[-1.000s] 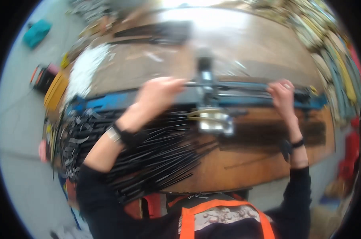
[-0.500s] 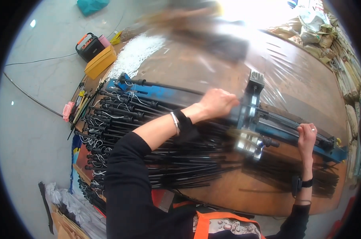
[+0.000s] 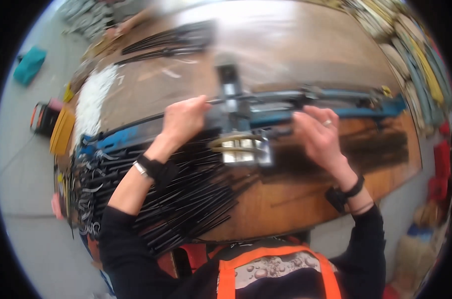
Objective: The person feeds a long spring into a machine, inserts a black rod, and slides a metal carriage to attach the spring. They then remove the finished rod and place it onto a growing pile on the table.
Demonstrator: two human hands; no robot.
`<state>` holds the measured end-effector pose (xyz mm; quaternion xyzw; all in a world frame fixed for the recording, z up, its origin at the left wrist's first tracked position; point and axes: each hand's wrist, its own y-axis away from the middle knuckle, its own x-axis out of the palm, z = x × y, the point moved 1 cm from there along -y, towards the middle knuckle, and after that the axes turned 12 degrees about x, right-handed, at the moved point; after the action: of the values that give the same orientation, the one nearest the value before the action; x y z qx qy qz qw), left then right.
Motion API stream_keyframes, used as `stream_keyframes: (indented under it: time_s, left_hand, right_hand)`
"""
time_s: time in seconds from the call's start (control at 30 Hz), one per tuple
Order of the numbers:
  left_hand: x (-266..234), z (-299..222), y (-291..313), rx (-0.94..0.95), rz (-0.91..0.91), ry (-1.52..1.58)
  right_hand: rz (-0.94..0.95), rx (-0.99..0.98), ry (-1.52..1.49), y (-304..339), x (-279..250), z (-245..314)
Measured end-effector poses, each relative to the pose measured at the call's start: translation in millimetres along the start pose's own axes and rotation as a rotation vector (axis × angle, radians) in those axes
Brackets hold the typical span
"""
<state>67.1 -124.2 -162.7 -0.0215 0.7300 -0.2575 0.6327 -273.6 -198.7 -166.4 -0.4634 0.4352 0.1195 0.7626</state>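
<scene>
A long blue rail [image 3: 353, 113] crosses the table, with a silver metal fixture [image 3: 234, 107] standing over it. My left hand [image 3: 182, 118] is closed just left of the fixture, round a thin black rod [image 3: 131, 123] that runs leftward along the rail. To the fixture's right, my right hand [image 3: 318, 132] has its fingers curled beside the rail's dark upper parts. What they hold, if anything, is blurred. A yellowish ring-shaped band [image 3: 241, 143] loops round the fixture's near end.
Many black rods [image 3: 186, 199] with white cords at their left ends lie piled at the near left. Another bundle of black rods [image 3: 168, 40] is at the far side. White pieces [image 3: 94, 99], a yellow box [image 3: 62, 130] and stacked sacks [image 3: 415, 65] stand around the table.
My view has swung to the right. My right hand has come in from the rail's right part toward the fixture. The blurred bundle at the back now lies on the far table.
</scene>
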Motion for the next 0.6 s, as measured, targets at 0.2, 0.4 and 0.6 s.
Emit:
stream_keyframes:
  time_s: [0.2,0.4,0.6]
  left_hand:
    - [-2,-9,-3,0.019,0.014,0.005]
    - [13,-12,-2,0.075,-0.044,-0.056]
    - [4,1,-5,0.217,-0.101,-0.119]
  right_hand:
    - [0.046,0.084,-0.153,10,6,9]
    - [0.257,0.147,-0.516,16,35,-1]
    - [0.433,0.53,-0.549,14,21,5]
